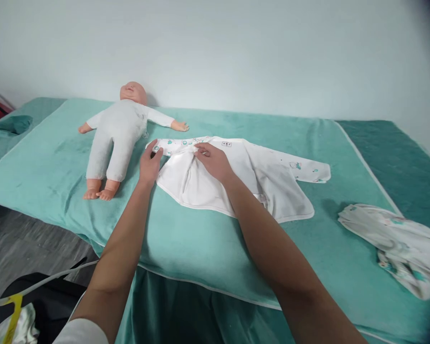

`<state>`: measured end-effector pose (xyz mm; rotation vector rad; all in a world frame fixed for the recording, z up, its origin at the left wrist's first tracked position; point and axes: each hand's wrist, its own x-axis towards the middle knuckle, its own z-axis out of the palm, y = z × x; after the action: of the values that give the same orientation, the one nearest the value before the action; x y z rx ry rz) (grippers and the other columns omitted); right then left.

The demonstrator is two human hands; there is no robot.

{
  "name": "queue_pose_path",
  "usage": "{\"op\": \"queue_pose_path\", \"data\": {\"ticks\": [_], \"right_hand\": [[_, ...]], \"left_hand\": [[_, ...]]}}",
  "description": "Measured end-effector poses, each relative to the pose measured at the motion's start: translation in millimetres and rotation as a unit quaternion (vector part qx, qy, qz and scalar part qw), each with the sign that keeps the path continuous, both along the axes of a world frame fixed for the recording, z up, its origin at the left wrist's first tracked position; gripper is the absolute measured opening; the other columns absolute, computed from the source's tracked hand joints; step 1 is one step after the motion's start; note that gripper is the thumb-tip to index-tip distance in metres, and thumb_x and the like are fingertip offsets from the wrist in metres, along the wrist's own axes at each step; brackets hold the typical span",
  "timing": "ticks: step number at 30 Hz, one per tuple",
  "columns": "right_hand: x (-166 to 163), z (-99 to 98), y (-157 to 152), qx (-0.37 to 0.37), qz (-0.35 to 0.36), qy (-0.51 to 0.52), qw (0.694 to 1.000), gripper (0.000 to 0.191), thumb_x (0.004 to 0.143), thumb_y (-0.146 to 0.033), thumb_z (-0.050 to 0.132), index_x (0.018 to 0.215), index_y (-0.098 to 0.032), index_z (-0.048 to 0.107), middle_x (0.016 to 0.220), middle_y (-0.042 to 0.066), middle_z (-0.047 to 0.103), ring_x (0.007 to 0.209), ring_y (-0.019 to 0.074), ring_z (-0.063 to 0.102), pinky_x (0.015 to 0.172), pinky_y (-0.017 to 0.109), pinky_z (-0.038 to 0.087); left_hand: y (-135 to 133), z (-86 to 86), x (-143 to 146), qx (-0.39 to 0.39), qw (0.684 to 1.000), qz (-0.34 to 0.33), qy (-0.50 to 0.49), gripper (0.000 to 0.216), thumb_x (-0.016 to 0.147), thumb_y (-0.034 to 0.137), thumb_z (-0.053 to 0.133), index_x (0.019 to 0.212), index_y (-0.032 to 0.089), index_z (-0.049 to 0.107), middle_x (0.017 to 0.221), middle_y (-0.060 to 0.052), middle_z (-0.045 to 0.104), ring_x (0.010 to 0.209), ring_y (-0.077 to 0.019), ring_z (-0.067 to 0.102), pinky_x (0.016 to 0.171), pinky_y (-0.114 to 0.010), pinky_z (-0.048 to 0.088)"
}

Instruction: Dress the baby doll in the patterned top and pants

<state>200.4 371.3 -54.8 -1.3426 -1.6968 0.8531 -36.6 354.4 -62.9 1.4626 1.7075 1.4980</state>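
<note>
A white baby shirt with small green and red prints on its sleeves lies spread out on the green bed cover, its plain inner side showing. At the cuff of the left sleeve, my left hand holds the cloth between thumb and fingers. My right hand pinches the shirt where that sleeve meets the body, below the collar. The other sleeve stretches out to the right, untouched. A baby doll in a white cloth body lies on its back to the left of my left hand, arms spread.
A crumpled printed white garment lies at the right side of the green cover. A white wall stands behind the bed. At lower left are a pale tube with yellow tape, a black item and grey floor.
</note>
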Motion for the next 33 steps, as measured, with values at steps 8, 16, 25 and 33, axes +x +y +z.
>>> {"op": "queue_pose_path", "data": {"ticks": [8, 16, 25, 33], "right_hand": [[-4, 16.7, -12, -0.159, 0.02, 0.159, 0.974, 0.053, 0.082, -0.036, 0.07, 0.134, -0.029, 0.062, 0.132, 0.009, 0.065, 0.097, 0.0208, 0.074, 0.077, 0.035, 0.062], [-3, 24.9, -12, -0.196, 0.033, 0.256, 0.946, 0.047, 0.08, -0.035, 0.073, 0.126, -0.03, 0.064, 0.132, 0.006, 0.061, 0.106, 0.019, 0.07, 0.071, 0.027, 0.061], [-5, 9.0, -8, -0.09, -0.041, 0.175, 0.98, 0.017, 0.083, -0.037, 0.066, 0.091, -0.023, 0.07, 0.088, 0.001, 0.063, 0.074, 0.0143, 0.062, 0.056, 0.024, 0.051], [11, -2.6, 1, 0.06, -0.045, -0.017, 0.997, 0.01, 0.083, -0.024, 0.06, 0.085, -0.023, 0.07, 0.085, 0.001, 0.068, 0.085, 0.0193, 0.062, 0.086, 0.037, 0.049]], "left_hand": [[-7, -0.5, -3, 0.078, 0.997, 0.024, 0.001, 0.039, 0.088, 0.021, 0.063, 0.125, 0.026, 0.073, 0.153, -0.005, 0.057, 0.145, -0.0239, 0.051, 0.123, -0.041, 0.042], [-2, -5.9, -5, 0.029, 0.994, 0.095, 0.042, 0.03, 0.086, 0.018, 0.056, 0.108, 0.019, 0.076, 0.115, -0.008, 0.075, 0.111, -0.0233, 0.066, 0.105, -0.039, 0.05], [-24, 6.6, 11, -0.017, 0.981, 0.008, 0.192, 0.031, 0.097, 0.037, 0.051, 0.103, 0.02, 0.076, 0.1, -0.006, 0.077, 0.092, -0.0201, 0.065, 0.085, -0.032, 0.048], [-39, 16.5, 19, -0.121, 0.964, -0.079, 0.221, 0.029, 0.09, 0.049, 0.063, 0.098, 0.024, 0.076, 0.077, 0.001, 0.069, 0.075, -0.0173, 0.059, 0.071, -0.03, 0.038]]}}
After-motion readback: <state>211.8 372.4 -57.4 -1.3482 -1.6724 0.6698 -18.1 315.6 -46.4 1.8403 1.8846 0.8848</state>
